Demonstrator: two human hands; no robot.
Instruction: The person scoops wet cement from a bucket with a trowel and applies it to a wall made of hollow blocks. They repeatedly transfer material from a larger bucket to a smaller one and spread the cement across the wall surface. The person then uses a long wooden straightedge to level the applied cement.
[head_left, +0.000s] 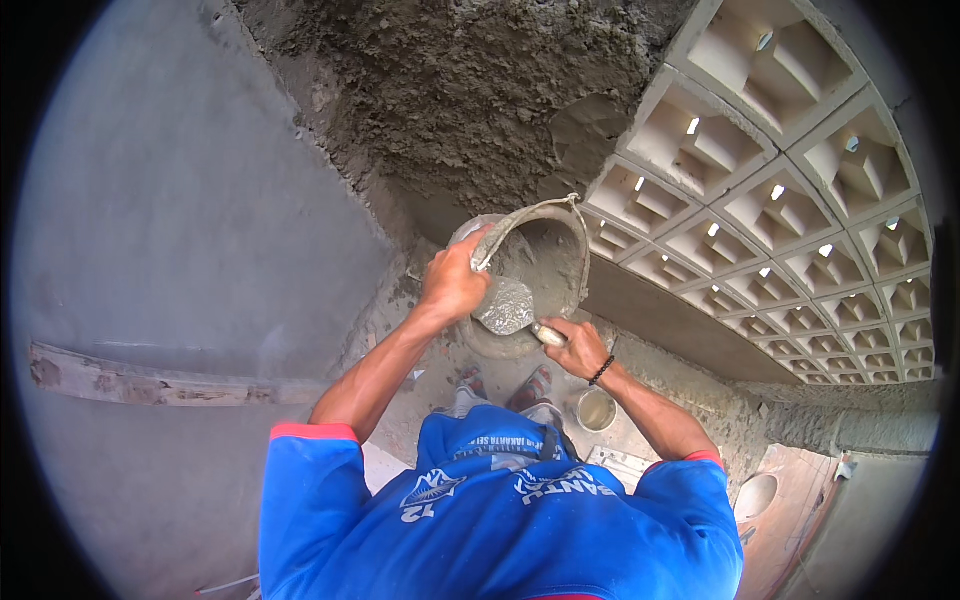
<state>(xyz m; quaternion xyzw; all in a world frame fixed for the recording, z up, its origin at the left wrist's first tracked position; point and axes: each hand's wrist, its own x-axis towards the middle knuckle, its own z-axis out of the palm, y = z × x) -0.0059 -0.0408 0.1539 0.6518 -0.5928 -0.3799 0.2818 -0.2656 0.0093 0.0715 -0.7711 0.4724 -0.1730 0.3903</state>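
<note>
A mortar-smeared bucket (572,225) hangs tilted in front of me, with grey wet mortar inside and its bail handle (525,215) lying across the rim. My left hand (457,278) is closed on the bucket's left side, by the end of the bail; exactly which part the fingers grip is partly hidden. My right hand (580,350) wraps round the pale handle of a trowel (507,306). Shiny wet mortar covers the trowel's blade, which lies at the bucket's near side, close to my left hand.
Rough, unsmoothed mortar (470,90) covers the wall ahead. Smooth grey plaster (190,200) and a wooden strip (150,383) are at left; patterned vent blocks (770,190) stand at right. Below are my feet (530,388), a small pail (597,410) and a pale round container (756,497).
</note>
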